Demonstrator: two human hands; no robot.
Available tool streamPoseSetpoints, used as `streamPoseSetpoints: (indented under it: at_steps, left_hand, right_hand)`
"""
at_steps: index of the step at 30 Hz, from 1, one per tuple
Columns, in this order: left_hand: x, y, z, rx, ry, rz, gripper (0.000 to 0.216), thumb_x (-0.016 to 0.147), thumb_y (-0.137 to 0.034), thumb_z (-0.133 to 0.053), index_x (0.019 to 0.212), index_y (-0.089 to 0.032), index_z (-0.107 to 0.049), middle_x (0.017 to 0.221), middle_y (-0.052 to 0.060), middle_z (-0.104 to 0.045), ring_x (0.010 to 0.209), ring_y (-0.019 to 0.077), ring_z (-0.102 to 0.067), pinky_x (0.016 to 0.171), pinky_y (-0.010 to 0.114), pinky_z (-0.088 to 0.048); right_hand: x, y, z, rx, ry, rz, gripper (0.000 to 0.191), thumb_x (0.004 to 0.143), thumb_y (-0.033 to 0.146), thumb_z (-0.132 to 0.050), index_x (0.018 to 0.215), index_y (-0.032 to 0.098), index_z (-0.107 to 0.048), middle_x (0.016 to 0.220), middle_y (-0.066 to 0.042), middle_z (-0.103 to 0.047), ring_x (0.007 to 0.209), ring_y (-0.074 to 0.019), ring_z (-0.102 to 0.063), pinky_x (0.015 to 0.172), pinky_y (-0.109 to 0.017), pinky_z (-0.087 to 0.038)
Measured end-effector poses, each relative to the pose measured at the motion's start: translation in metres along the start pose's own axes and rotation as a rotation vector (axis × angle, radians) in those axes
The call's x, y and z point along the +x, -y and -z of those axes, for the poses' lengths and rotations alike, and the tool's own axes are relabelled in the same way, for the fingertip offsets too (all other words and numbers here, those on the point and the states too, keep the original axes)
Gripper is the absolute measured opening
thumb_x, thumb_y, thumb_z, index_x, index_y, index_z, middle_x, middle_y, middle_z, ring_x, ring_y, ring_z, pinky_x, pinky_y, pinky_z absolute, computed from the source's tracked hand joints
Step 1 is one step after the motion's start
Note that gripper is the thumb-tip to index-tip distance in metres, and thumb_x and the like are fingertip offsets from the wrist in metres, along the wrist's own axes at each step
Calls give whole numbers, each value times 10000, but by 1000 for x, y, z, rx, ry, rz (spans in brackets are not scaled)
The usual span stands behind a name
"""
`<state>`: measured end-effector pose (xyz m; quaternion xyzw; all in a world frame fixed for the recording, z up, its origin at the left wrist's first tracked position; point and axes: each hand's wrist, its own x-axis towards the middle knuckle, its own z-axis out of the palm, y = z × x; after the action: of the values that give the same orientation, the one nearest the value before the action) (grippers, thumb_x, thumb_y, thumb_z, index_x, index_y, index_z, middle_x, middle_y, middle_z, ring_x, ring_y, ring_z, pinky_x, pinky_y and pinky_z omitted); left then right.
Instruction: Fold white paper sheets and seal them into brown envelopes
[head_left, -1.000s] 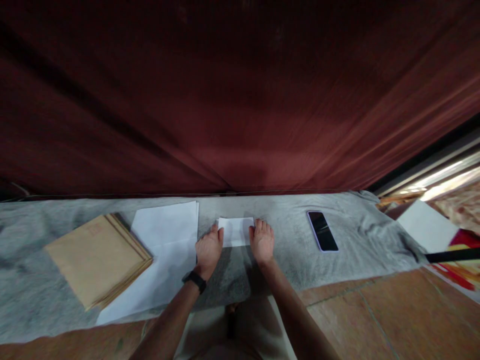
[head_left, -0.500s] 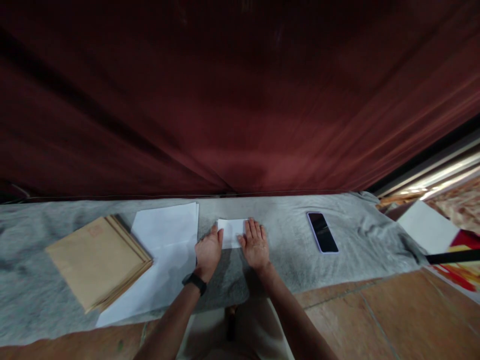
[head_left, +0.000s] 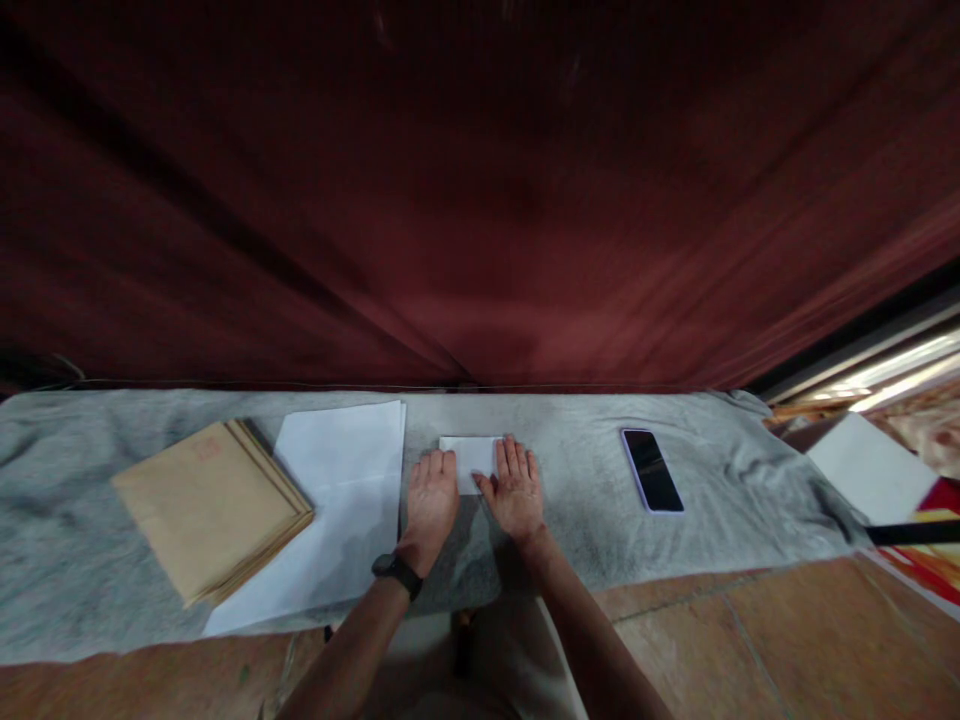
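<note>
On the small white paper (head_left: 477, 456), both hands (head_left: 433, 500) (head_left: 517, 496) flat and unclenched.

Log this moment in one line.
left hand: at small paper, left end; right hand: on its right end; phone: on grey cloth

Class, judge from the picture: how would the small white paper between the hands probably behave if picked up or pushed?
The small white paper is probably light, being much smaller than the large white sheets. It would likely slide rather than roll, since it lies flat on the grey cloth.
</note>
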<state>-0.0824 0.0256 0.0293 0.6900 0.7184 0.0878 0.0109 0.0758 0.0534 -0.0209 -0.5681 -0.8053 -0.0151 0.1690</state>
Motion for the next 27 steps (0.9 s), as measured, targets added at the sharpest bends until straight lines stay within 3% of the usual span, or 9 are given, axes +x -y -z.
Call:
streamPoseSetpoints:
  at_steps: [3,6,10,15,18,22,27]
  left_hand:
    - [-10,-11,-17,-92,-32,-179,433,980,-119,-375,1366,-110,-571,1480,161,-558,1417,285,-478,1166,443,-392]
    - [-16,-11,-34,-114,-42,-176,506,1027,-273,-375,1486,-79,-460,1594,168,-432,1519,283,-333,1235,466,-309]
    - [-19,3,-45,-100,-45,-141,626,1026,-383,-385,1545,-34,-364,1630,208,-346,1542,294,-277,1255,477,-265]
    - [-22,8,-45,-84,-67,-107,639,1019,-365,-388,1547,-8,-352,1638,229,-310,1545,316,-261,1251,494,-260]
    - [-22,5,-40,-86,-59,-113,602,1020,-383,-416,1552,-101,-398,1647,200,-311,1542,328,-268,1235,515,-281]
    - [-21,4,-33,-81,-39,-137,544,1012,-363,-460,1542,-241,-446,1660,140,-318,1542,337,-269,1213,533,-307]
    - [-18,5,-32,-60,-22,-160,542,993,-303,-491,1530,-230,-470,1657,155,-318,1537,348,-277,1213,531,-300]
  right_hand:
    - [0,-1,-1,-2,16,14,685,1034,495,-435,1565,68,-368,1611,-205,-373,1485,-329,-350,1212,-520,-252]
    - [-1,-2,-3,-6,6,19,654,1040,443,-432,1574,75,-352,1613,-196,-375,1492,-317,-340,1213,-512,-255]
    - [-2,-6,-4,-1,-17,15,595,1066,412,-382,1570,95,-372,1607,-171,-394,1480,-303,-366,1213,-501,-260]
    - [-5,-26,2,-10,25,-26,537,1081,351,-338,1573,141,-378,1607,-114,-408,1480,-308,-373,1221,-521,-237]
    - [-6,-36,7,-20,39,-55,524,1080,326,-338,1579,171,-372,1619,-113,-387,1499,-309,-348,1217,-533,-244]
    - [-9,-30,14,-1,-13,-90,545,1069,289,-347,1581,104,-346,1630,-170,-347,1513,-297,-328,1220,-518,-263]
    - [-24,-1,13,105,-2,156,533,1053,354,-430,1544,145,-428,1617,-130,-395,1514,-270,-332,1227,-486,-298]
